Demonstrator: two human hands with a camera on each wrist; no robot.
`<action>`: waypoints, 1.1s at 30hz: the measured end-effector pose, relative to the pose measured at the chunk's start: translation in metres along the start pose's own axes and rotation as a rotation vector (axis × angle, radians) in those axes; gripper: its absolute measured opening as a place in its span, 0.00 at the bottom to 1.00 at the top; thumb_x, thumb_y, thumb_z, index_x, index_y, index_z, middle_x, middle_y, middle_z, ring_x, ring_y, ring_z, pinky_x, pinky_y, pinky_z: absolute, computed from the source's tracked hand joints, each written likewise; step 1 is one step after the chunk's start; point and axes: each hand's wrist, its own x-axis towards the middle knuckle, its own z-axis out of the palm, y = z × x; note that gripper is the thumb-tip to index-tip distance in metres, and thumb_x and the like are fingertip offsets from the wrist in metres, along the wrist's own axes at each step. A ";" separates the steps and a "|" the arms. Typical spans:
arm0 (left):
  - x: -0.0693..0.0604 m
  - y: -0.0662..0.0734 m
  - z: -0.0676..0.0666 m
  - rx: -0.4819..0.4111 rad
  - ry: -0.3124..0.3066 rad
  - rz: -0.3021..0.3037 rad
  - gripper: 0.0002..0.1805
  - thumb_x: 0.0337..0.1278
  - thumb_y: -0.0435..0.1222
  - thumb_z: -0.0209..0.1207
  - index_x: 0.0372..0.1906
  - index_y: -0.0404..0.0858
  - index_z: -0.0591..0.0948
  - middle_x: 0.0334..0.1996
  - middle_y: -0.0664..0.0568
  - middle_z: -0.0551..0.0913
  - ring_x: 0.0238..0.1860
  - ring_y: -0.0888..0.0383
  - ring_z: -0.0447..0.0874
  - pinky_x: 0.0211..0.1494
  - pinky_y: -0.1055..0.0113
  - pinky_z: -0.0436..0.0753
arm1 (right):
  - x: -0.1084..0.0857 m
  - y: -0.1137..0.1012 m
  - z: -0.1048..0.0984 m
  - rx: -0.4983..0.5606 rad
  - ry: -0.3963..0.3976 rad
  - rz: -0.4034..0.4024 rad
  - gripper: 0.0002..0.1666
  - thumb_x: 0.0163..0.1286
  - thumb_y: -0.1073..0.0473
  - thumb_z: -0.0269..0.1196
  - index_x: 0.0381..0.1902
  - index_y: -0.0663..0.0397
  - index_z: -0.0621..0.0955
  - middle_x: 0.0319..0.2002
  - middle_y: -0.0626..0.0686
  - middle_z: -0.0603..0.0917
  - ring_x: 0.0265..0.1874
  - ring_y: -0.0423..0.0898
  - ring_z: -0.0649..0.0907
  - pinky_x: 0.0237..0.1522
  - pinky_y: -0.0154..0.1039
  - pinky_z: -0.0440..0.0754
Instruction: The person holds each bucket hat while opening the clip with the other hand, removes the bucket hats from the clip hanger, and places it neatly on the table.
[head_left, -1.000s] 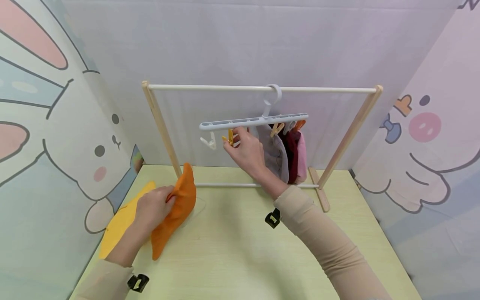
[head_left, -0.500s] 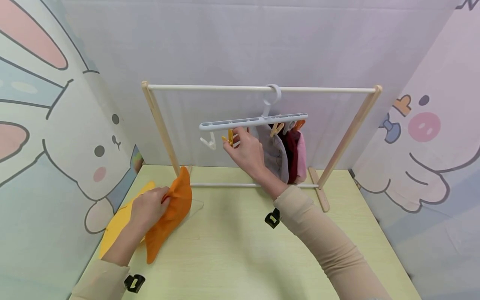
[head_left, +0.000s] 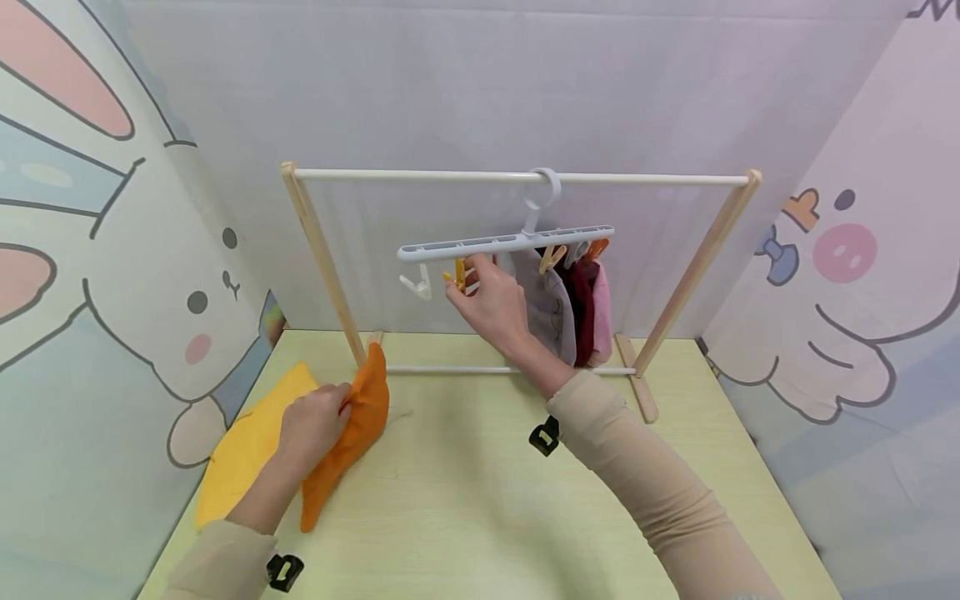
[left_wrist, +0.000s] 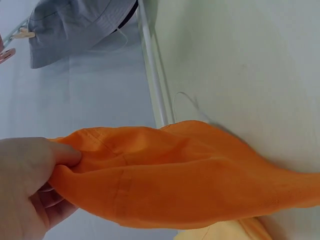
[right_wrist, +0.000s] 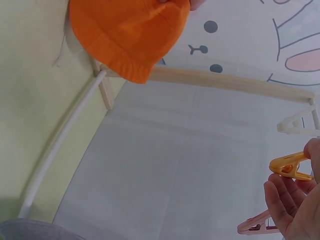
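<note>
My left hand [head_left: 313, 421] pinches the edge of an orange bucket hat [head_left: 356, 433], which hangs above the table's left side; the wrist view shows the thumb on the orange fabric [left_wrist: 165, 175]. Up at the hanger, my right hand [head_left: 495, 304] pinches the handles of a yellow clothespin [right_wrist: 290, 166] under the bar. The light grey-blue hanger [head_left: 465, 247] hooks over the rack's top rail. A white clothespin [head_left: 417, 283] dangles left of that hand, and a pink clothespin [right_wrist: 257, 224] is beside its fingers. Grey [head_left: 551, 308], maroon [head_left: 583, 308] and pink [head_left: 602, 321] hats hang to the right.
A yellow hat [head_left: 243, 446] lies on the table at the left, partly behind the left hand. The rack has wooden posts [head_left: 697, 271], a white top rail [head_left: 420, 176] and a low rail [head_left: 450, 369]. Printed cloth walls [head_left: 480, 92] stand at the back and sides.
My left hand with the orange hat shifted a little left, then back right and slightly lower. The right hand stays on the yellow clothespin.
</note>
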 end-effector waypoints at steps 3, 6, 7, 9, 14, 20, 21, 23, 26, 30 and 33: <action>-0.001 0.007 0.005 -0.005 -0.009 0.005 0.07 0.45 0.32 0.66 0.28 0.39 0.77 0.15 0.51 0.69 0.12 0.54 0.64 0.14 0.64 0.65 | 0.000 0.000 0.000 0.001 0.000 -0.001 0.12 0.59 0.52 0.60 0.39 0.48 0.76 0.30 0.46 0.85 0.24 0.37 0.83 0.25 0.35 0.78; -0.002 0.012 0.010 -0.013 -0.009 0.008 0.07 0.45 0.31 0.65 0.27 0.38 0.77 0.14 0.51 0.69 0.12 0.54 0.64 0.14 0.64 0.65 | 0.000 -0.001 -0.001 0.004 -0.001 -0.003 0.12 0.59 0.52 0.60 0.39 0.48 0.76 0.30 0.46 0.85 0.24 0.37 0.83 0.25 0.34 0.78; -0.002 0.014 0.012 -0.015 -0.006 0.009 0.07 0.45 0.31 0.65 0.26 0.39 0.77 0.14 0.51 0.69 0.12 0.54 0.64 0.14 0.64 0.65 | 0.000 -0.001 0.000 0.006 -0.002 -0.004 0.12 0.59 0.52 0.60 0.39 0.48 0.76 0.30 0.46 0.85 0.24 0.37 0.83 0.25 0.34 0.78; -0.003 0.017 0.015 -0.020 0.006 0.015 0.07 0.44 0.31 0.65 0.25 0.39 0.76 0.14 0.51 0.69 0.12 0.54 0.65 0.14 0.63 0.65 | 0.000 -0.001 0.000 0.008 -0.003 -0.004 0.12 0.59 0.52 0.60 0.39 0.48 0.76 0.30 0.46 0.85 0.24 0.37 0.83 0.25 0.34 0.78; -0.005 0.026 0.024 -0.014 0.042 0.034 0.09 0.42 0.30 0.66 0.23 0.40 0.74 0.13 0.50 0.70 0.12 0.52 0.68 0.13 0.61 0.65 | -0.001 0.000 0.000 0.011 -0.002 -0.003 0.12 0.59 0.52 0.60 0.39 0.49 0.76 0.30 0.46 0.85 0.24 0.37 0.83 0.24 0.34 0.78; -0.005 0.034 0.035 -0.037 0.057 0.053 0.11 0.40 0.29 0.66 0.20 0.40 0.74 0.13 0.51 0.69 0.12 0.51 0.69 0.13 0.61 0.65 | 0.000 0.001 -0.001 0.006 0.000 -0.002 0.13 0.59 0.51 0.60 0.40 0.49 0.76 0.30 0.47 0.85 0.23 0.37 0.83 0.24 0.34 0.78; -0.005 0.035 0.036 -0.042 0.052 0.053 0.10 0.41 0.29 0.66 0.21 0.40 0.74 0.13 0.52 0.70 0.12 0.51 0.69 0.14 0.62 0.65 | -0.001 0.001 -0.001 0.003 0.001 -0.002 0.13 0.59 0.51 0.60 0.40 0.49 0.76 0.30 0.47 0.85 0.23 0.37 0.83 0.24 0.34 0.78; -0.006 0.038 0.040 -0.050 0.037 0.051 0.10 0.41 0.29 0.66 0.22 0.40 0.75 0.14 0.52 0.71 0.12 0.52 0.69 0.14 0.62 0.66 | 0.000 0.002 -0.001 0.002 0.002 -0.002 0.13 0.59 0.51 0.60 0.40 0.49 0.76 0.30 0.47 0.85 0.23 0.37 0.83 0.24 0.35 0.78; -0.007 0.041 0.045 -0.065 0.033 0.061 0.08 0.41 0.29 0.66 0.23 0.40 0.77 0.14 0.52 0.72 0.12 0.53 0.69 0.13 0.63 0.67 | -0.001 0.002 -0.001 0.003 0.002 -0.004 0.13 0.59 0.51 0.60 0.40 0.49 0.76 0.29 0.47 0.85 0.23 0.37 0.83 0.24 0.35 0.78; -0.008 0.045 0.054 -0.072 0.056 0.076 0.07 0.41 0.30 0.65 0.25 0.40 0.78 0.13 0.52 0.72 0.11 0.56 0.68 0.12 0.62 0.67 | -0.001 0.001 -0.001 0.006 -0.001 -0.004 0.13 0.59 0.51 0.60 0.40 0.49 0.76 0.30 0.46 0.85 0.23 0.37 0.83 0.24 0.35 0.78; -0.009 0.047 0.061 -0.075 0.078 0.080 0.07 0.42 0.31 0.66 0.23 0.40 0.77 0.13 0.51 0.74 0.11 0.55 0.69 0.12 0.61 0.68 | -0.002 0.001 -0.001 0.006 -0.001 -0.005 0.13 0.59 0.51 0.60 0.40 0.49 0.76 0.30 0.46 0.85 0.23 0.37 0.83 0.24 0.34 0.78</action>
